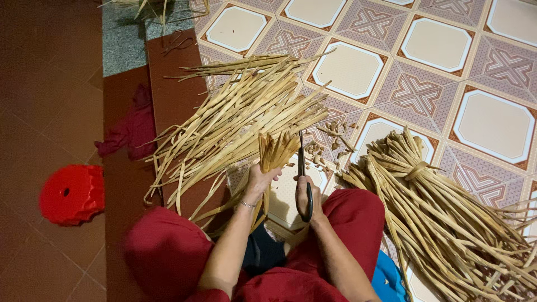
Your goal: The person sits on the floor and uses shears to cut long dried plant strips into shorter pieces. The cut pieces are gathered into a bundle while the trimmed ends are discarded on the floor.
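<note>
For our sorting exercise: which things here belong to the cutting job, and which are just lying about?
In use: strips in left hand; scissors in right hand; loose strip pile; tied bundle; offcuts.
Lying about: red stool; red cloth.

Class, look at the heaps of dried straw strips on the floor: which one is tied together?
The bundle of strips on the right, bound by a straw knot; the left pile lies loose.
</note>
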